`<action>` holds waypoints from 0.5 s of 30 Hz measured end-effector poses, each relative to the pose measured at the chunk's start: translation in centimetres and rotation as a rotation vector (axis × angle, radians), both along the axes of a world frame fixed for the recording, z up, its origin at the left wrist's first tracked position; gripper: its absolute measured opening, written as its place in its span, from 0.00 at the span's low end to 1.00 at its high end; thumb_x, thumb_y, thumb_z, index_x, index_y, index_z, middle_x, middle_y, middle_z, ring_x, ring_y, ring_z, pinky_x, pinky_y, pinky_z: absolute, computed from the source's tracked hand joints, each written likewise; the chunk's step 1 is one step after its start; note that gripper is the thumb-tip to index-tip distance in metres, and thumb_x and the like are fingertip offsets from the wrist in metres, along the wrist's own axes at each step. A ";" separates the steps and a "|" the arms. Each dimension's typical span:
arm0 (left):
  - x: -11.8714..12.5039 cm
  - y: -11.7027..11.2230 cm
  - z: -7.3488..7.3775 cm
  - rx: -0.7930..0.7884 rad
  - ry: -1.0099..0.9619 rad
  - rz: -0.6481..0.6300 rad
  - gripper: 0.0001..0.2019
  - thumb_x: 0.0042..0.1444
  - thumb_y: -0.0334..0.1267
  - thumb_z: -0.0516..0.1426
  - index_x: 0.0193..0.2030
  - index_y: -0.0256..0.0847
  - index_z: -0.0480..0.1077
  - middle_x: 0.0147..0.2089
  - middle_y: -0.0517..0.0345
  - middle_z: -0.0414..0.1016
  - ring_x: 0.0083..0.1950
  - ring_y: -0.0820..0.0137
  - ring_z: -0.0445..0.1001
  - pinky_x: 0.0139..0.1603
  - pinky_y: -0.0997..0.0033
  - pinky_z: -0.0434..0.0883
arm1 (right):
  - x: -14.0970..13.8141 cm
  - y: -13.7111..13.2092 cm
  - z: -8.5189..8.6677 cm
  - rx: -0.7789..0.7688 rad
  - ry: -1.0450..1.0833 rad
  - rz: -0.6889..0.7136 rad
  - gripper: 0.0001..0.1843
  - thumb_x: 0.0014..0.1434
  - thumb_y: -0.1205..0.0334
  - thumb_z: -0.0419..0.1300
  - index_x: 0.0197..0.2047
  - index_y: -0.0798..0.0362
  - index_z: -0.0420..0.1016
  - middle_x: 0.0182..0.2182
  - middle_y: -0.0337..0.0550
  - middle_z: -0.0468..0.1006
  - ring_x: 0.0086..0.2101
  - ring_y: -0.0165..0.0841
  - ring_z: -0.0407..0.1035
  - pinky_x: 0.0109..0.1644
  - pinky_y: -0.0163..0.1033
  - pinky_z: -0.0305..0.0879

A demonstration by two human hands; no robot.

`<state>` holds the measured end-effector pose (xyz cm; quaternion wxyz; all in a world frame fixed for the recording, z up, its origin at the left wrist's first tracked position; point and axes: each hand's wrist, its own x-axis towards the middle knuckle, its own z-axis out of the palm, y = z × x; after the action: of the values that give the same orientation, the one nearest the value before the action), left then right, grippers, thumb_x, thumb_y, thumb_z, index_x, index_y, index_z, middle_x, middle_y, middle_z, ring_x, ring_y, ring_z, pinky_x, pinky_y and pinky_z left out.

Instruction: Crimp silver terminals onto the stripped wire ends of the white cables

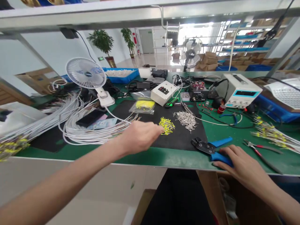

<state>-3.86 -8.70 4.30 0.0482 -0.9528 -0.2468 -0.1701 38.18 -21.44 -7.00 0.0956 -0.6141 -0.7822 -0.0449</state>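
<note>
My left hand reaches across the black mat, its fingertips pinched together at the edge of a small heap of yellow sleeves; what they hold is hidden. A pile of small metal terminals lies just to the right of that heap. My right hand rests near the table's front edge, fingers curled over the lower blue handle of a crimping tool that lies flat on the green table. Bundles of white wires with stripped ends lie left of my left hand.
A white clip fan stands at the back left. A beige switch box, a bench power supply, red-handled pliers, a bag of yellow parts and wires with yellow ends surround the mat.
</note>
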 end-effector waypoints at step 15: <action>-1.2 3.2 -8.3 -0.151 -0.153 0.157 0.09 0.71 0.36 0.51 0.49 0.40 0.73 0.49 0.50 0.74 0.49 0.64 0.70 0.49 0.63 0.69 | -4.3 3.2 4.7 0.221 0.628 -0.227 0.21 0.68 0.45 0.52 0.55 0.50 0.70 0.50 0.54 0.74 0.51 0.54 0.70 0.55 0.61 0.65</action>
<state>-5.03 -5.46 -3.97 -0.0292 -0.9157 -0.3357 -0.2188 33.84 -18.28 -2.30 0.3919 -0.6670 -0.6316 0.0516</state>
